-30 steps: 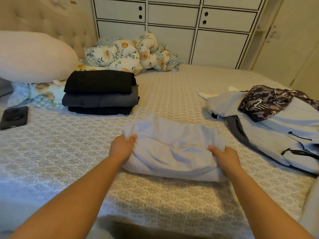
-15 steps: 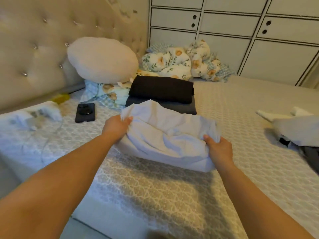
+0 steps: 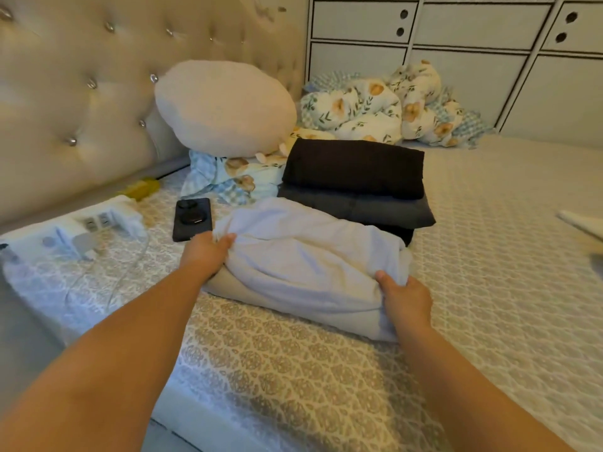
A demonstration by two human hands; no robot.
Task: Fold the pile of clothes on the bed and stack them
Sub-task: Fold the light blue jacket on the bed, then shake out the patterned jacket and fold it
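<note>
A folded pale blue garment [image 3: 310,265] is held just above the patterned bed [image 3: 489,256], its far edge overlapping the front of the stack. My left hand [image 3: 205,252] grips its left end and my right hand [image 3: 404,298] grips its right front corner, thumbs on top. Behind it is the stack of folded dark clothes [image 3: 355,181]: a black piece on top, a dark grey one under it, another black one at the bottom. A pale edge of an unfolded garment [image 3: 584,223] shows at the right border.
A black phone [image 3: 192,218] lies left of the garment. A white power strip with a charger and cable [image 3: 81,230] sits by the bed's left edge. A round cream pillow [image 3: 225,106], floral bedding [image 3: 378,106] and the tufted headboard [image 3: 75,93] stand behind the stack.
Both hands have lifted the folded pale blue garment from the middle of the bed and carried it left and forward to the dark stack. My view has turned left with it.
</note>
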